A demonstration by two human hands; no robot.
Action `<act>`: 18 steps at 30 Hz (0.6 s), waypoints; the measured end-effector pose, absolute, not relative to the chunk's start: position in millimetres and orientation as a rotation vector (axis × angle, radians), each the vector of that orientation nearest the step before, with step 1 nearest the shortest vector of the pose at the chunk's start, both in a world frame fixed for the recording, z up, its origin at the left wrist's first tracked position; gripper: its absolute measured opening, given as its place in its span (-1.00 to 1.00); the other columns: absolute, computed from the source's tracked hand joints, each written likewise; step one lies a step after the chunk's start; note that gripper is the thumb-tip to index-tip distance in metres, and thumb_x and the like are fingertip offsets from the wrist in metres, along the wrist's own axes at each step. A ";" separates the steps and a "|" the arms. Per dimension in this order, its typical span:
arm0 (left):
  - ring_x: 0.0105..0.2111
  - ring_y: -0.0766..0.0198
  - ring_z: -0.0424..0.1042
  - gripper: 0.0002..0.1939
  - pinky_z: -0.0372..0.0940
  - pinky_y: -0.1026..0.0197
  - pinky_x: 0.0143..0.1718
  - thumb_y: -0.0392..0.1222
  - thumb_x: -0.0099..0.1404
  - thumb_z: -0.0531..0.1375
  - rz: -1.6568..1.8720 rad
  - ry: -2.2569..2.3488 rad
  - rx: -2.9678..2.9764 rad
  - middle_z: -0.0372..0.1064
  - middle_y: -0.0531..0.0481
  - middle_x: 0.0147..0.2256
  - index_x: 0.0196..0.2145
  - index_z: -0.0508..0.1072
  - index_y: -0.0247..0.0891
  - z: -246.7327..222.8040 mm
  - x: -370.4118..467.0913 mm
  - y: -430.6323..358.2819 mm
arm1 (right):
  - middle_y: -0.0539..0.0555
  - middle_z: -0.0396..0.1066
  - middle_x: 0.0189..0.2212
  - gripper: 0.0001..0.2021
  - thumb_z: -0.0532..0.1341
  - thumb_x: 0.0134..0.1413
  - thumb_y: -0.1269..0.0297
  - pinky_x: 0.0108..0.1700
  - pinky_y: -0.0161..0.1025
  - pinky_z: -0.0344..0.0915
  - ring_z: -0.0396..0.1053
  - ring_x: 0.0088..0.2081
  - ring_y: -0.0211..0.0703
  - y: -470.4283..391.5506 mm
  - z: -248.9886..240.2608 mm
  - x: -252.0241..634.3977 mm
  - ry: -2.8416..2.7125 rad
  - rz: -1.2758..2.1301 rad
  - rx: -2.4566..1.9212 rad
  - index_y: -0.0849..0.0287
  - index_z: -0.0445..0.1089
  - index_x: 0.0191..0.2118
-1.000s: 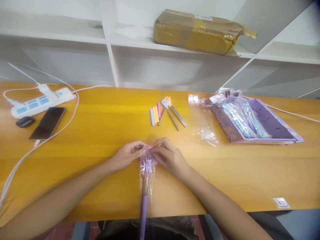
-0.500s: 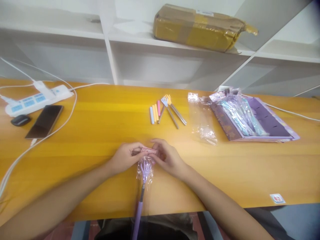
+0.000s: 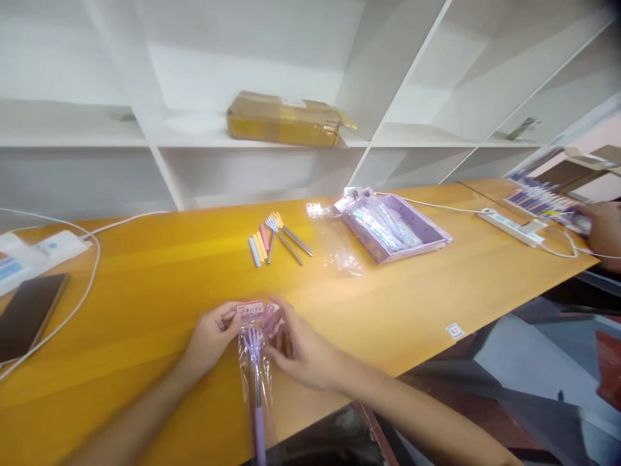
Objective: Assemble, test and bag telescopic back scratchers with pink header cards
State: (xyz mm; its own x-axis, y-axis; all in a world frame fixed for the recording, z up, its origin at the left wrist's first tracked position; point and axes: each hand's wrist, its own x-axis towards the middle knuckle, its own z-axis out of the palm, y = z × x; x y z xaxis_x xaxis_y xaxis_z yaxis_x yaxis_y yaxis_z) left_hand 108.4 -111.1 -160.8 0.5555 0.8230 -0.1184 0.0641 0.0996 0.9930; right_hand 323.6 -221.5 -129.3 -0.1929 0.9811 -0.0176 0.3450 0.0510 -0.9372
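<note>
A purple hand-shaped back scratcher [image 3: 255, 369] lies inside a clear plastic bag with a printed card header [image 3: 251, 311]. My left hand [image 3: 211, 335] pinches the left edge of that header. At its right side, my right hand [image 3: 301, 343] is curled, with a small pink-and-white printed piece [image 3: 272, 314] between thumb and fingers. Farther back on the table are blue and orange scratcher heads on metal rods [image 3: 287, 238], beside several coloured handle tubes [image 3: 259, 248].
A purple tray [image 3: 427, 228] holds bagged scratchers, with clear bags [image 3: 339, 252] beside it. A phone [image 3: 30, 317] and power strip [image 3: 53, 249] sit left. Another person's hand [image 3: 604, 228] shows far right. A taped parcel [image 3: 286, 122] rests on the shelf.
The view has swung to the right, showing another power strip and a person's hand. The card header now faces up more flatly, and a separate printed piece shows at my right hand.
</note>
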 end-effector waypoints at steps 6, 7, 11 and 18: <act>-0.19 0.07 0.64 -0.58 0.48 0.16 -0.11 0.11 0.30 0.38 0.887 0.900 1.260 0.66 -0.16 -0.13 -0.08 0.62 -0.29 -172.7 100.8 -101.0 | -0.03 0.46 -0.24 -0.15 0.38 0.20 0.27 -0.27 -0.25 0.36 0.40 -0.33 -0.21 -276.0 -145.5 280.6 -1.403 1.288 -1.380 -0.04 -0.05 0.48; -0.22 0.09 0.63 -0.59 0.48 0.17 -0.14 0.11 0.29 0.39 0.928 0.893 1.224 0.66 -0.15 -0.14 -0.11 0.62 -0.29 -174.6 99.9 -99.9 | -0.04 0.46 -0.24 -0.29 0.38 0.20 0.28 -0.25 -0.26 0.35 0.39 -0.32 -0.23 -277.1 -148.3 277.9 -1.382 1.263 -1.365 -0.01 0.13 0.39; -0.24 0.11 0.62 -0.60 0.48 0.17 -0.15 0.11 0.26 0.41 0.985 0.839 1.123 0.65 -0.13 -0.15 -0.16 0.60 -0.29 -177.3 100.5 -101.7 | -0.06 0.41 -0.34 -0.82 0.38 0.17 0.27 -0.26 -0.31 0.26 0.31 -0.34 -0.28 -272.1 -147.4 279.5 -1.386 1.196 -1.385 0.14 0.42 -0.16; -0.23 0.08 0.63 -0.61 0.49 0.12 -0.17 0.06 0.29 0.34 0.992 0.741 1.001 0.66 -0.17 -0.13 -0.07 0.53 -0.28 -159.2 104.6 -111.1 | -0.11 0.25 -0.47 -0.87 0.31 0.17 0.34 -0.37 -0.34 0.14 0.19 -0.43 -0.31 -270.6 -140.6 289.3 -1.519 1.240 -1.394 0.16 0.34 -0.35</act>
State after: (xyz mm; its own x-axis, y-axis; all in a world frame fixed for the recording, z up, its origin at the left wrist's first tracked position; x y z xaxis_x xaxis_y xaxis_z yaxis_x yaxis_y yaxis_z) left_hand 104.6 -111.1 -159.2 0.3821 0.9218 -0.0652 -0.3242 0.1998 0.9246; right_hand 289.3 -270.6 -140.6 -0.1566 0.9830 -0.0963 0.2912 -0.0472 -0.9555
